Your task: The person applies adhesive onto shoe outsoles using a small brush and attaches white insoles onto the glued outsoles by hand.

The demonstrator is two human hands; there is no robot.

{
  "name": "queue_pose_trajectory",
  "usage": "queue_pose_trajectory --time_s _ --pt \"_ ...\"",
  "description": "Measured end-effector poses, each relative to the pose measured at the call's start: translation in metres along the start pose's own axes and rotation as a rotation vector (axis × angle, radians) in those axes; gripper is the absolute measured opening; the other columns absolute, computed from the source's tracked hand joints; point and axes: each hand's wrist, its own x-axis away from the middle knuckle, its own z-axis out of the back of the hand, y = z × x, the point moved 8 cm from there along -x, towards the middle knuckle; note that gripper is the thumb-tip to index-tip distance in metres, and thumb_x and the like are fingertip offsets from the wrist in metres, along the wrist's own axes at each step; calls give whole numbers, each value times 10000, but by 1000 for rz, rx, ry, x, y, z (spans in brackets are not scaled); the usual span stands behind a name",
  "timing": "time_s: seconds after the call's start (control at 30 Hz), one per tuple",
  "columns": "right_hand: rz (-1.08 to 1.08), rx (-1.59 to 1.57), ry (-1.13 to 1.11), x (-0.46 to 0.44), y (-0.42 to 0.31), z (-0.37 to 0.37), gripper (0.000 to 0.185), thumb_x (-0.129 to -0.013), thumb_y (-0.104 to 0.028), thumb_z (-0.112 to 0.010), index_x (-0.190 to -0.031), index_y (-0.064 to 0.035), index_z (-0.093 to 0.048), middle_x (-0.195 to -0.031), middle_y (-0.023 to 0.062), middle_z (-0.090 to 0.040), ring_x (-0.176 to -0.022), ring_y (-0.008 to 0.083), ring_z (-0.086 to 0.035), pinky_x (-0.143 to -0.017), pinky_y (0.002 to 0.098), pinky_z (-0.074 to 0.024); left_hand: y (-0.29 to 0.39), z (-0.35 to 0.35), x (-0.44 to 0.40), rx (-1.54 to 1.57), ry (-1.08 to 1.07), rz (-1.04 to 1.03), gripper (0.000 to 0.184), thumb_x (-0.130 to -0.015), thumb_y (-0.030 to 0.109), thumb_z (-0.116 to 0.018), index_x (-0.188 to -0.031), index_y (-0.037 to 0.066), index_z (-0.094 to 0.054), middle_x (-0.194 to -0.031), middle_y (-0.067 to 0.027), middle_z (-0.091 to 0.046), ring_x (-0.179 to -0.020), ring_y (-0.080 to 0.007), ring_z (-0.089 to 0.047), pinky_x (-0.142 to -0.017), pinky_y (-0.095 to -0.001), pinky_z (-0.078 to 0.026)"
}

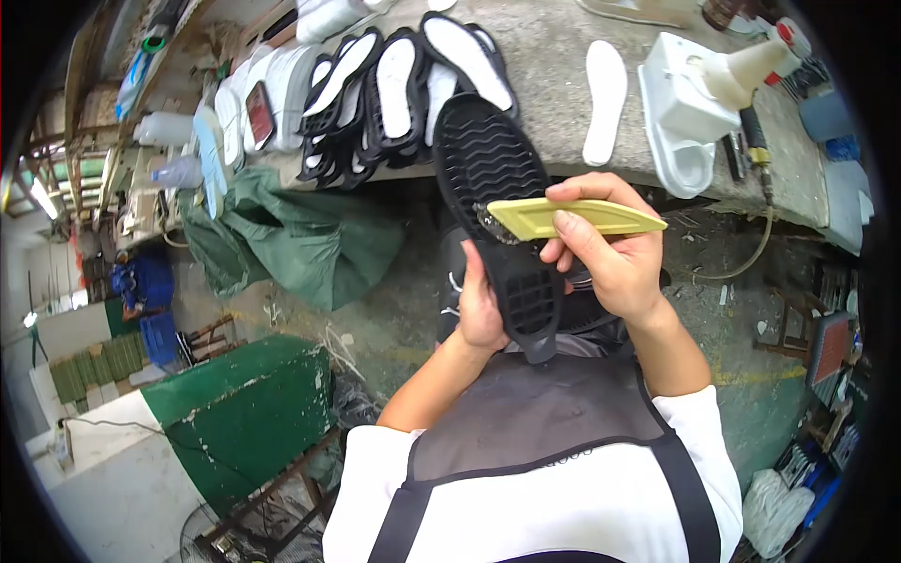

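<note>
A black shoe sole [493,159] with a wavy tread and a grid-like heel is held up before my apron, heel towards me. My left hand [481,305] grips it along the left edge, thumb up, the other fingers hidden beneath it. In my right hand [619,258] is a yellow-handled brush [587,217], pinched between thumb and fingers. Its dark, worn bristles lie against the middle of the sole. Beyond the sole, black soles with white insoles [396,89] are heaped on the workbench [554,94].
A single white insole [605,103] lies on the bench, left of a white dispenser [690,113]. Stacked white insoles and a phone [259,114] are at the back left. Green cloth [291,235] hangs off the front edge. A hose [755,249] droops at the right.
</note>
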Motion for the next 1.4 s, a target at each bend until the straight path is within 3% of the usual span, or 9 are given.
queue_pose_trajectory --time_s 0.23,0.37,0.57,0.8,0.97,1.07,1.23,1.33,1.4 --pt "-14 179 -149 -2 -8 -30 128 -886 -3 -600 -998 31 -651 -850 70 -672 -618 73 -632 -544 198 -490 20 0 12 27 17 -71 890 -923 750 -113 -1364 56 -455 -1184 -131 -585 -1066 -249 -601 -957 -402 -490" --pt "-25 262 -149 14 -8 -33 116 -829 32 -616 -934 37 -662 -781 89 -654 -591 123 -643 -581 258 -505 42 -8 5 59 133 -210 930 -914 763 -127 -1402 29 -426 -1312 -180 -554 -1111 -272 -598 -965 -411 -491" --pt "363 553 -315 30 -33 -50 207 -728 87 -634 -923 18 -657 -763 101 -644 -645 217 -631 -572 300 -497 63 -10 0 157 82 -274 888 -938 723 -176 -1439 14 -363 -1412 -204 -456 -1085 -275 -622 -883 -471 -567" --pt "248 644 -687 35 -43 -60 297 -644 103 -621 -920 2 -659 -780 106 -643 -623 221 -628 -509 292 -479 70 -11 7 115 113 -214 874 -950 705 -176 -1421 -1 -386 -1393 -233 -468 -1061 -263 -635 -869 -443 -577" --pt "280 472 -610 35 -51 -53 297 -646 87 -658 -926 -12 -658 -775 100 -627 -591 226 -607 -487 316 -472 76 -19 11 -7 115 -196 884 -950 708 -180 -1388 -19 -429 -1339 -255 -520 -1025 -234 -658 -853 -379 -585" --pt "354 566 -623 44 -37 -71 325 -634 106 -649 -939 -5 -651 -776 115 -624 -581 237 -600 -480 320 -469 83 -13 13 13 22 -231 943 -912 757 -245 -1443 -15 -351 -1379 -302 -450 -1086 -339 -617 -869 -487 -564" --pt "433 532 -434 47 -51 -67 284 -637 114 -651 -904 18 -656 -715 99 -605 -582 230 -604 -498 306 -487 93 -15 19 188 -63 -306 955 -883 774 -315 -1407 -20 -403 -1339 -300 -492 -1076 -358 -612 -879 -524 -539" --pt "348 292 -582 63 -37 -86 284 -647 111 -652 -915 17 -651 -756 98 -616 -590 225 -606 -500 297 -495 95 -18 16 241 -79 -349 983 -853 798 -355 -1388 -23 -435 -1321 -269 -521 -1075 -346 -598 -902 -532 -503" --pt "489 395 -402 59 -47 -82 310 -647 114 -652 -939 12 -645 -768 104 -618 -600 228 -612 -484 297 -492 92 -20 17 259 -134 -334 984 -850 803 -356 -1377 -23 -455 -1319 -246 -531 -1077 -333 -584 -910 -514 -486"
